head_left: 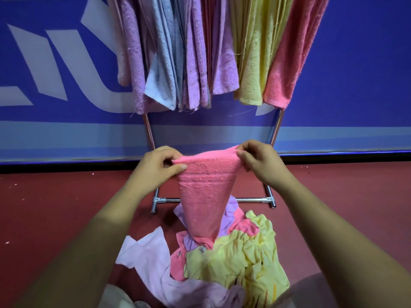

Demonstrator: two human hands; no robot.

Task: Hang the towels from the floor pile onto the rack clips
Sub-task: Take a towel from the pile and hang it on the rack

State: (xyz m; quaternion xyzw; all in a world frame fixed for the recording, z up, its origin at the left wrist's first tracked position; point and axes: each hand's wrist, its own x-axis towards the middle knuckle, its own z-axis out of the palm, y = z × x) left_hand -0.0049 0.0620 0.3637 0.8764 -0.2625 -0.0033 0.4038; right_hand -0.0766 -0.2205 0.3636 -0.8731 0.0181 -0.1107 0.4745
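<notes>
Head view: arms outstretched; left hand point(155, 167) and right hand point(262, 163) (knuckles up), each grip pinching the pink towel point(204, 194).

"Where are the arms?"
"The left arm point(106, 225) and the right arm point(315, 223) are bare. They reach out in front and lean in toward the middle."
"What is the left hand point(159, 166) doing?"
"Its thumb and fingers pinch one top corner of the pink towel point(204, 192)."
"And the right hand point(263, 163)?"
"It pinches the other corner. The hands are level and a little apart."
</notes>
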